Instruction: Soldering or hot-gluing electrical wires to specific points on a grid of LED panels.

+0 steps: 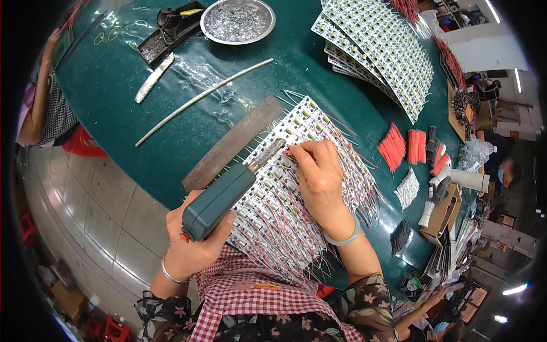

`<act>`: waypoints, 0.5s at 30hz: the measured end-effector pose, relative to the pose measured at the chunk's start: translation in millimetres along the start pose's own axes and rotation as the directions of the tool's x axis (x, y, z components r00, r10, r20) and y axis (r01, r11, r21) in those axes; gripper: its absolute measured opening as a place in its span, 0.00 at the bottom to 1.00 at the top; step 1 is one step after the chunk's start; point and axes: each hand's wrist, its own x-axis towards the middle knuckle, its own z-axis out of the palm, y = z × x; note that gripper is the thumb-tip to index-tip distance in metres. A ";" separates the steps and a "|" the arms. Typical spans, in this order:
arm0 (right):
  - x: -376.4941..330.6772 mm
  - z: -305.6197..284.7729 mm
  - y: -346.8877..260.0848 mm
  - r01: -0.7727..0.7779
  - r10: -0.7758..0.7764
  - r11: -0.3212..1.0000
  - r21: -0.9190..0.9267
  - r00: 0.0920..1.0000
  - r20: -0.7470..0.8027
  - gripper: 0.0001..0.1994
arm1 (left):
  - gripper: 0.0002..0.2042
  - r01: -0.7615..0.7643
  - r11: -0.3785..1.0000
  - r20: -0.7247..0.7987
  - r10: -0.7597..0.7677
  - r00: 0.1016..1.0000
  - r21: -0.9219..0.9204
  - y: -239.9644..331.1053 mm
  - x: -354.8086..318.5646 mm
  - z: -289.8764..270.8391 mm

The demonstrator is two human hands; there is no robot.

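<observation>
My left hand [196, 242] is wrapped round the handle of a dark green soldering gun [219, 200]. Its crusted metal tip [271, 151] reaches over a white circuit board panel [296, 235] with rows of small yellowish parts. Just right of that tip, my right hand [322, 176] pinches a thin red wire [288, 150] against the panel, mostly covered by the fingertips. Many red, white and dark wires stick out of the panel's lower and right parts. A brown flat bar [233, 142] lies along its upper left edge.
More panels [379, 48] are stacked at the far right. Bundles of red [391, 147], white [407, 188] and black wires [401, 237] lie on the right. Across the green table [296, 57] are a metal bowl [272, 25] of silvery scraps, a long pale rod [205, 98] and another person's arm [41, 97].
</observation>
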 end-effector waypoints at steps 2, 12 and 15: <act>-0.2 0.1 -0.2 -0.004 0.004 1.000 -0.004 1.000 0.004 0.16 | 0.11 0.037 0.999 0.009 -0.037 0.999 -0.006 0.7 0.7 1.1; 1.8 0.0 -0.9 0.006 -0.004 0.999 -0.045 0.999 0.032 0.16 | 0.09 0.138 0.988 0.013 -0.138 0.990 -0.069 -3.8 1.8 9.1; 2.9 0.1 -1.4 0.013 -0.011 0.999 -0.050 0.999 0.032 0.15 | 0.10 0.131 0.990 0.025 -0.130 0.991 -0.048 -3.7 2.1 7.2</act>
